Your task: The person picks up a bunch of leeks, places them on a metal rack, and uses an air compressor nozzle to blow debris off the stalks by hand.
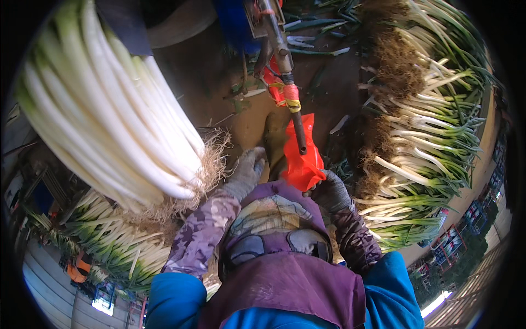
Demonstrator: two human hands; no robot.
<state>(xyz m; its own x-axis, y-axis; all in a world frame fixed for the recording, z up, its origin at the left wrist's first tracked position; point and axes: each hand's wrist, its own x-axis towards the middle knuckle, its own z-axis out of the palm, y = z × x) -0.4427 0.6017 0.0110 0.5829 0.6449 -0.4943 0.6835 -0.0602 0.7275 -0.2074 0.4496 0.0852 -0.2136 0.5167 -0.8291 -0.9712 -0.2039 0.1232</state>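
My left hand (246,172), in a grey knit glove, is apart from any visible object, its fingers extended and part of it hidden behind the roots of a large bundle of long white onions (119,107). That bundle looms close at the upper left, roots towards the middle. With my right hand (333,191), also gloved, I pinch the lower edge of a red plastic sheet or bag (302,160). The open end of a metal pipe (298,127) lies over the red plastic. Red and yellow bands (291,98) wrap the pipe higher up.
Long onions with roots (423,140) lie in a deep row along the right side. Another pile (119,242) spreads at the lower left. Loose leaves and stalks (316,41) litter the surface beyond the pipe. A blue object (236,24) stands at the top.
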